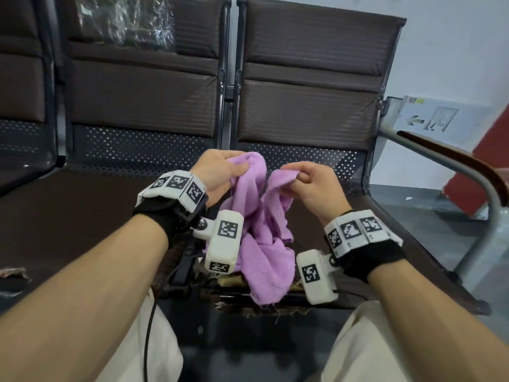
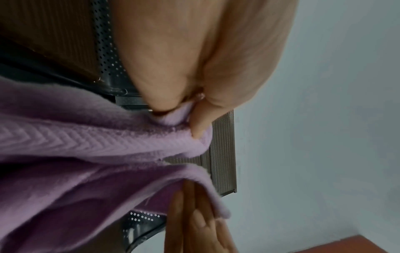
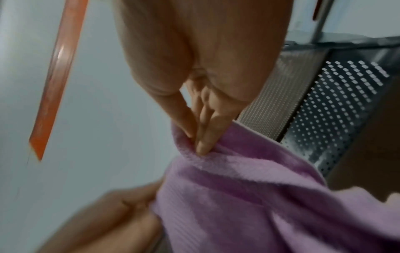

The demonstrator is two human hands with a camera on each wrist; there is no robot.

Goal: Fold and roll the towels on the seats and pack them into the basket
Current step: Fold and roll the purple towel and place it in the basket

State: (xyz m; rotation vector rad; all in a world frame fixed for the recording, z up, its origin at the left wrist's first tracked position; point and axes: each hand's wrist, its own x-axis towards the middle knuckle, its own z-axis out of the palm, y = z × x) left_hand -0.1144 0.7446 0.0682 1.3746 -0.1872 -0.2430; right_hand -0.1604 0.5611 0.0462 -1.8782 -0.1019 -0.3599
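A crumpled purple towel (image 1: 264,238) hangs between both hands above the front edge of the brown seat (image 1: 82,221). My left hand (image 1: 220,172) grips one bunched upper part of it, thumb on top. My right hand (image 1: 305,180) pinches another upper edge between thumb and fingers. In the left wrist view the purple towel (image 2: 75,154) is gathered under my left hand's fingers (image 2: 199,126). The right wrist view has the towel (image 3: 249,196) pinched by my right hand's fingers (image 3: 205,142). No basket is in view.
A row of brown padded seats with perforated metal backs (image 1: 303,106) faces me. A clear plastic bag (image 1: 126,23) leans on the left seat's backrest. A metal armrest with a wooden top (image 1: 454,166) curves at the right. My knees are below.
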